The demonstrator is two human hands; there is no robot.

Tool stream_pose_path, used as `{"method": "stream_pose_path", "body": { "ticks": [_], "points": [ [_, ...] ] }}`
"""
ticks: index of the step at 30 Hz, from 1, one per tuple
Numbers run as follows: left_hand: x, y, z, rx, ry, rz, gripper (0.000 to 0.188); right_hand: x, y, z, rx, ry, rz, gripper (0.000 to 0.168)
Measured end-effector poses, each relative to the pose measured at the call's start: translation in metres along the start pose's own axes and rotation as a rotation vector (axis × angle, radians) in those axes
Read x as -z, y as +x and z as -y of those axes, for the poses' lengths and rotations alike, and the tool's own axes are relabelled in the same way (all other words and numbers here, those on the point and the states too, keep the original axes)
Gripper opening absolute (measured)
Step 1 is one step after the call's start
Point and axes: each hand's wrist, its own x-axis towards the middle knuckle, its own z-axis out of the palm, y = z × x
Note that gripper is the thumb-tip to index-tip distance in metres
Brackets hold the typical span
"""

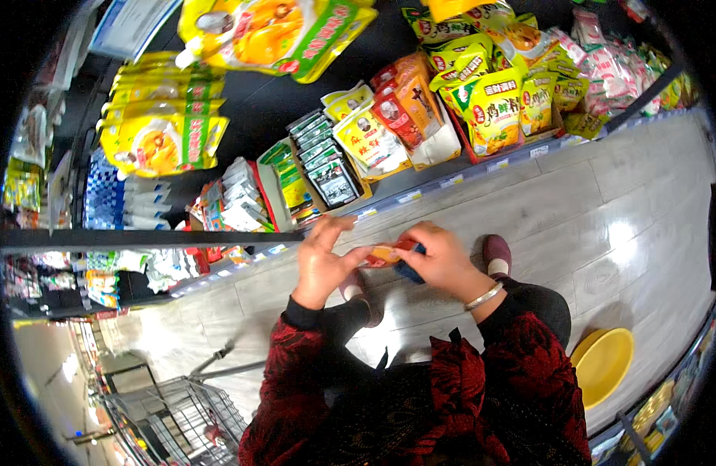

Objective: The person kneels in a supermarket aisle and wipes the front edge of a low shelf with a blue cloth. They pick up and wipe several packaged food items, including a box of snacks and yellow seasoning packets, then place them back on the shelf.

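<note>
A small red and orange packet point(384, 254) is held in front of me, above the floor. My right hand point(442, 259), with a silver bracelet at the wrist, pinches its right end between thumb and fingers. At the packet's left end is the thumb of my left hand point(323, 259); its other fingers are spread away from the thumb. Whether that thumb touches the packet or only overlaps it in view, I cannot tell. A dark blue thing point(411, 267) shows under my right hand, partly hidden.
Seasoning pouches point(489, 113) and boxed sachets point(328, 175) fill the shelf ahead, behind a front edge with price tags point(409, 197). Yellow pouches point(159, 140) hang at the left. A yellow basin point(604, 367) stands on the floor behind right, a wire shopping cart point(186, 416) behind left.
</note>
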Motion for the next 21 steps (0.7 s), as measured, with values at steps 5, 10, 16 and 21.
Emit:
{"method": "stream_pose_path", "body": {
  "ticks": [5,10,16,21],
  "points": [
    [-0.002,0.004,-0.011,-0.037,-0.035,-0.202,0.045,0.024,0.006,-0.012,-0.073,0.151,-0.11,0.02],
    [-0.017,-0.004,0.007,0.383,-0.908,0.055,0.042,0.039,0.006,0.005,-0.222,0.556,-0.104,0.019],
    [-0.021,-0.002,0.008,0.682,-1.142,0.384,0.036,0.04,0.011,0.009,-0.46,0.917,-0.153,0.023],
    [-0.046,0.0,-0.008,0.855,-1.501,0.169,0.024,0.02,0.015,0.019,0.008,0.373,-0.443,0.035]
  ]
}}
